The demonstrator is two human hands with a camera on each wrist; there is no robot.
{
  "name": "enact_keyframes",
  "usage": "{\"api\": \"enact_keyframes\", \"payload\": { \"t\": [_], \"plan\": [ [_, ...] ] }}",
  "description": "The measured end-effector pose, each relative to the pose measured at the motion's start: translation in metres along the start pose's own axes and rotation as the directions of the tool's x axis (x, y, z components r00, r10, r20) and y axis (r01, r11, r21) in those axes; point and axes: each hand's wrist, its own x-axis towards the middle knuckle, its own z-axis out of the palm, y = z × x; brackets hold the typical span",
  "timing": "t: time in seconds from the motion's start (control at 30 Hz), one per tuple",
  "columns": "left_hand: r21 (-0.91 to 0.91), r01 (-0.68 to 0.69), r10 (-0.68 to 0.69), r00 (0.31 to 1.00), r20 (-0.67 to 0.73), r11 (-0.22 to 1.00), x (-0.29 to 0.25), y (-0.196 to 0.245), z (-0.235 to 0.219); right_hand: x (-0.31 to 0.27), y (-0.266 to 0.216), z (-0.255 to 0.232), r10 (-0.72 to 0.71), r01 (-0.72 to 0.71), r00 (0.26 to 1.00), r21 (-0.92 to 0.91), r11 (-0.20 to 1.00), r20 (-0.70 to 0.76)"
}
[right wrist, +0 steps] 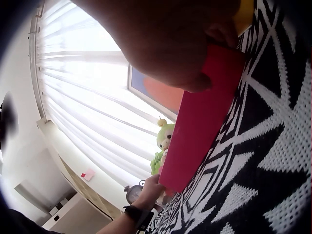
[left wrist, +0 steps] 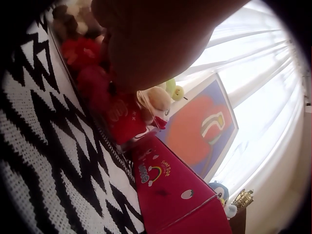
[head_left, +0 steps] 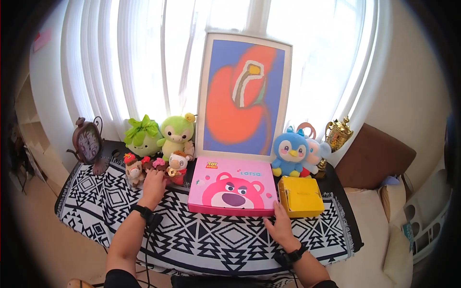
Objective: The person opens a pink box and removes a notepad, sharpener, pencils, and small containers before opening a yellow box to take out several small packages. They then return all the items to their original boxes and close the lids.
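Note:
A pink Lotso gift box (head_left: 233,185) lies flat on the patterned cloth, its bear picture facing up. My right hand (head_left: 282,225) rests against its right front corner, the thumb along the front side and the fingers by the right end. To the left, my left hand (head_left: 154,187) reaches onto a row of small plush toys, over the brown ones with red and pink bows. A horse plush (head_left: 134,170) sits left of that hand, and a white-headed plush in red (head_left: 178,165) sits right of it. The left fingertips are hidden among the toys in the left wrist view.
Behind stand a framed picture (head_left: 245,96), a leafy green plush (head_left: 144,137) and a light green plush (head_left: 176,134). On the right are a blue penguin plush (head_left: 290,153), a yellow box (head_left: 301,198) and a gold trophy (head_left: 338,132). A clock (head_left: 89,144) stands far left.

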Motion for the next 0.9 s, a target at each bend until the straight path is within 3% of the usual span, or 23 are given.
{"api": "enact_keyframes", "payload": {
  "t": [0.13,0.37,0.5,0.6,0.73,0.87,0.9],
  "plan": [
    [-0.011,-0.038,0.038,0.999,-0.031,0.999,0.007,0.01,-0.009,0.001,-0.003,-0.002,0.023,-0.023,0.999,-0.009,1.0,0.025],
    [0.004,0.063,-0.063,0.997,-0.032,0.998,-0.012,0.056,-0.037,0.0,-0.004,-0.002,0.033,-0.033,0.999,-0.003,0.999,0.019],
    [0.052,0.062,-0.063,0.998,0.017,0.997,-0.028,0.044,-0.023,0.0,-0.004,-0.002,0.028,-0.028,1.0,0.02,0.999,0.012],
    [0.04,0.06,-0.059,0.998,-0.023,0.997,-0.027,0.031,-0.009,0.0,-0.005,-0.002,0.03,-0.03,0.999,0.012,0.999,0.012],
    [0.057,0.111,-0.114,0.992,0.055,0.992,-0.022,0.035,-0.014,0.0,-0.002,-0.001,0.023,-0.023,1.0,0.015,1.0,0.01],
    [0.078,0.104,-0.107,0.994,0.033,0.991,-0.022,0.037,-0.009,-0.001,-0.003,-0.001,0.032,-0.033,0.999,0.022,0.999,0.015],
    [0.028,0.061,-0.058,0.995,-0.078,0.998,-0.025,0.042,-0.009,-0.001,-0.004,-0.002,0.047,-0.047,0.998,0.018,0.999,0.03]
  ]
}}
